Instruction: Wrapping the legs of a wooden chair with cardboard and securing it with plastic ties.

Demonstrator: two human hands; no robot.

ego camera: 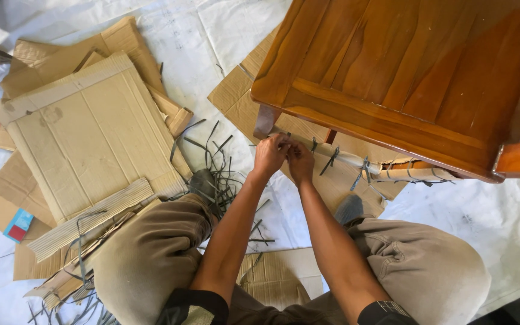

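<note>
I sit on the floor in front of a polished wooden table. Under its front edge runs a rail wrapped in pale paper, tied in places with grey plastic straps. My left hand and my right hand are side by side at the left end of that rail, near the table leg. The fingers of both hands pinch a grey strap at the wrapping. The strap's exact run under my fingers is hidden.
A heap of loose grey straps lies by my left knee. Flattened cardboard sheets cover the floor to the left, more cardboard lies under the table. A small blue and red packet sits far left. White sheeting covers the floor.
</note>
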